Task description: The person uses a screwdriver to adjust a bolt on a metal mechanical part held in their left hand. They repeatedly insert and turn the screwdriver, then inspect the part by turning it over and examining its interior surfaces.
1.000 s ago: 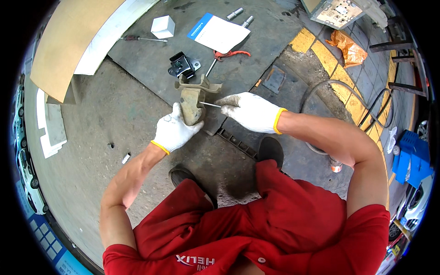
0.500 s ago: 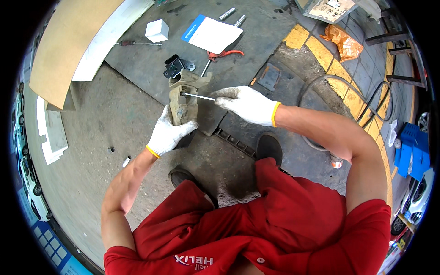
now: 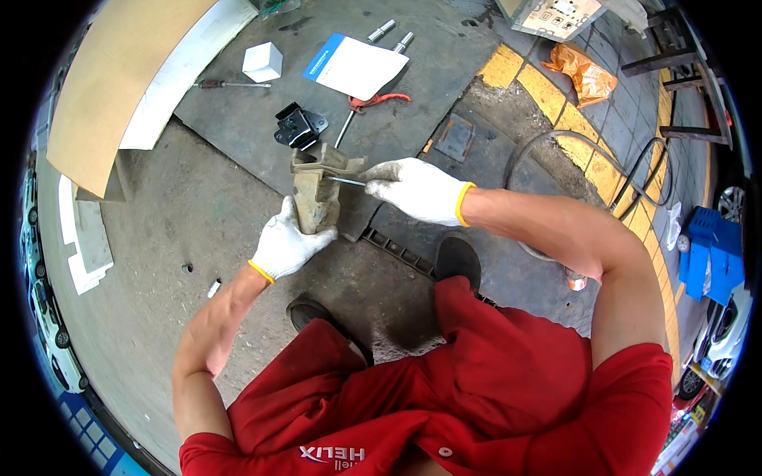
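Nearer the bracket than half a second ago, the person's right hand (image 3: 417, 190) has closed in so that less of the thin metal rod (image 3: 348, 182) shows, and the worn metal bracket (image 3: 316, 198) has rolled a little, turning more of its flank upward. Both hands wear white gloves with yellow cuffs, and they stay apart from each other. On the left, the left hand (image 3: 287, 244) is clamped around the near end of the bracket, which is held up over the grey floor (image 3: 198, 182) in front of the person's feet. The right fingers pinch the rod, whose far end meets the bracket just below its flared top; how deep it goes I cannot tell. Just beyond the bracket lies a black metal mount (image 3: 300, 125), with a red-handled tool (image 3: 379, 101) to its right, its shaft pointing back toward the bracket. Farther off, a white sheet with a blue edge (image 3: 357, 67) lies near two silvery cylinders (image 3: 382, 32), and a small white box (image 3: 262, 62) sits just beside a screwdriver (image 3: 230, 84).
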`<state>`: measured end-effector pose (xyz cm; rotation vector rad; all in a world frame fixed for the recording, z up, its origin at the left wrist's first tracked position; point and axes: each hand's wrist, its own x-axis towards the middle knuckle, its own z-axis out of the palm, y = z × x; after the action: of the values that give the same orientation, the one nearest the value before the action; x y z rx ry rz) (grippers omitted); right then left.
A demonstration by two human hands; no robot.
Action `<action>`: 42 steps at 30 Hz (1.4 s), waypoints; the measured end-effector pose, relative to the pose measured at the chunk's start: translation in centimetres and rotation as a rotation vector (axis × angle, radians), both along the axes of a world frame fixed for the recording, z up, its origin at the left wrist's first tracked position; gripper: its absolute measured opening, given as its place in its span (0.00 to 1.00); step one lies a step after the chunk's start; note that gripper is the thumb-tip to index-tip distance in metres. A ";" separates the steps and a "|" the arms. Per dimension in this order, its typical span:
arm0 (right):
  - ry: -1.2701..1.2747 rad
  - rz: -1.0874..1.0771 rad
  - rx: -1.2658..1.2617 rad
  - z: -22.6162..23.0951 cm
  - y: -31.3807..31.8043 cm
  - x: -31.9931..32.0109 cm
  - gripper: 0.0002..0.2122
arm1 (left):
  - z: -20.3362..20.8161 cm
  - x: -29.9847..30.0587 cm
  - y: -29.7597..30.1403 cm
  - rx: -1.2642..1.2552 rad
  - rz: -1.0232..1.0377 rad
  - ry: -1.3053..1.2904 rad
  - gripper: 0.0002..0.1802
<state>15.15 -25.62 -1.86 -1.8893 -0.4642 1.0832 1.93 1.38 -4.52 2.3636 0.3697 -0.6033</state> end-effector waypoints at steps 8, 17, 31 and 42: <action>0.012 0.186 -0.188 -0.4 1.3 1.0 0.20 | 0.0 0.6 -2.7 0.417 -0.301 0.142 0.52; -0.017 0.148 -0.041 0.1 0.6 1.6 0.21 | -0.1 -0.1 -0.9 0.295 -0.153 -0.036 0.52; -0.017 0.183 -0.011 1.7 0.9 1.6 0.22 | 2.2 0.5 -1.2 0.094 0.029 -0.005 0.52; 0.000 0.012 0.140 -0.7 0.3 0.7 0.23 | 0.7 0.2 0.0 -0.534 0.340 -0.127 0.43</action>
<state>15.90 -25.28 -2.61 -1.7657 -0.5380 1.0322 2.10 1.35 -3.83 1.7660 0.4734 -0.3346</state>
